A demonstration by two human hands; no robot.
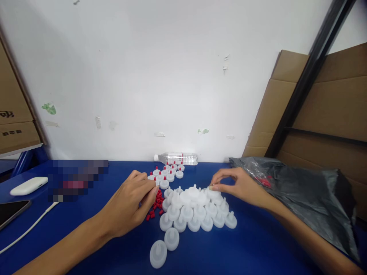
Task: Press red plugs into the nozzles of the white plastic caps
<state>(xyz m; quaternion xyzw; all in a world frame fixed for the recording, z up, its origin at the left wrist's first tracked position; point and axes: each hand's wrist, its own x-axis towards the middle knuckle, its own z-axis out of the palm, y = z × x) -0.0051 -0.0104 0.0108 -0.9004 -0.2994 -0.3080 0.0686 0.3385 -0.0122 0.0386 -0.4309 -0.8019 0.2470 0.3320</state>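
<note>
My right hand (pixel 239 185) reaches in from the right, its thumb and index finger pinched at the spout of a white nozzle cap (pixel 214 193) on the right side of a heap. That heap of white nozzle caps (pixel 193 212) has several layers, spouts mostly upward. My left hand (pixel 133 200) is closed, fingertips pressed together beside small red tips (pixel 157 204) lying loose. A white edge shows at those fingertips; I cannot make out whether it is held. Behind them stand several white caps fitted with red tips (pixel 164 183). Two plain caps (pixel 158 254) lie nearer to me.
A clear water bottle (pixel 180 158) lies against the white wall. Grey plastic bags (pixel 309 194) with red pieces inside are at the right. To the left are a phone (pixel 13 214), a white case (pixel 28 186) and a cable (pixel 31 229). Cardboard (pixel 275 103) leans behind.
</note>
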